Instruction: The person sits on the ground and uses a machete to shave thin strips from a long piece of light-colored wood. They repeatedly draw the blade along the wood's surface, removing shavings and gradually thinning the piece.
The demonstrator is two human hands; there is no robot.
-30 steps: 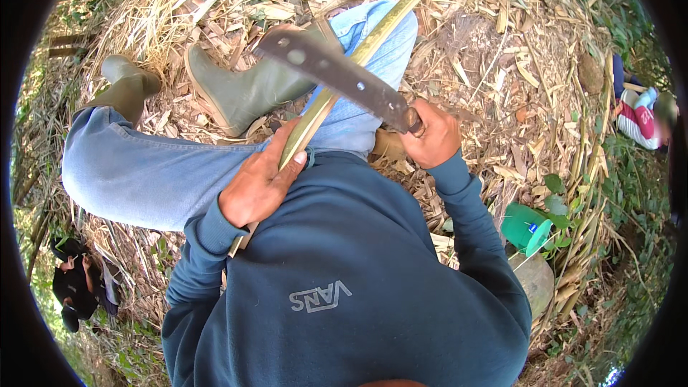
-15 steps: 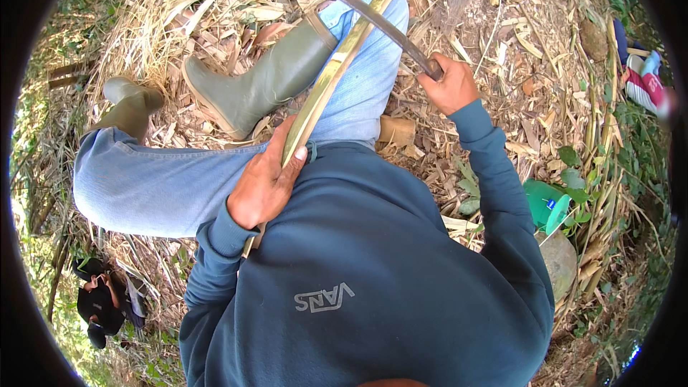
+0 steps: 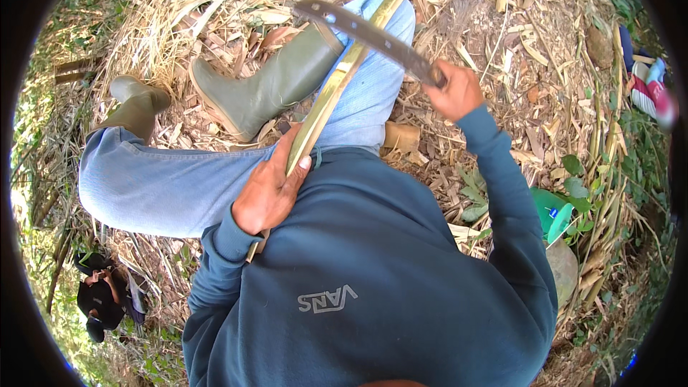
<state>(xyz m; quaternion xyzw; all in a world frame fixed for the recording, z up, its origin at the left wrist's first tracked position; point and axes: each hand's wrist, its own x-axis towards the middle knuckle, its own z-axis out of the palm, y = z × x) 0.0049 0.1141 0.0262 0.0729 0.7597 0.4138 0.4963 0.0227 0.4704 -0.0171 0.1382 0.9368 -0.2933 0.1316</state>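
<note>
My left hand [image 3: 269, 190] is closed round a long split bamboo strip [image 3: 331, 91], which slants from my lap up across my raised jeans knee. The strip's lower end sticks out below my wrist. My right hand [image 3: 457, 91] grips the handle of a machete [image 3: 365, 31] with a long dark blade. The blade crosses the strip near its upper part, over the knee, with its flat side turned toward me. From this view I cannot tell whether blade and strip touch.
Green rubber boots [image 3: 269, 89] are on my feet, on ground strewn with bamboo shavings. A cut wooden stump [image 3: 401, 137] lies by my thigh. To the right are a green plastic container [image 3: 555, 215] and a grey stone [image 3: 562, 269]. One person [image 3: 100, 294] sits far left; clothing [image 3: 648, 86] shows far right.
The machete has turned so that more of its flat side shows, and its tip has dropped slightly. My right hand has moved a little down. The left hand keeps its hold on the strip.
</note>
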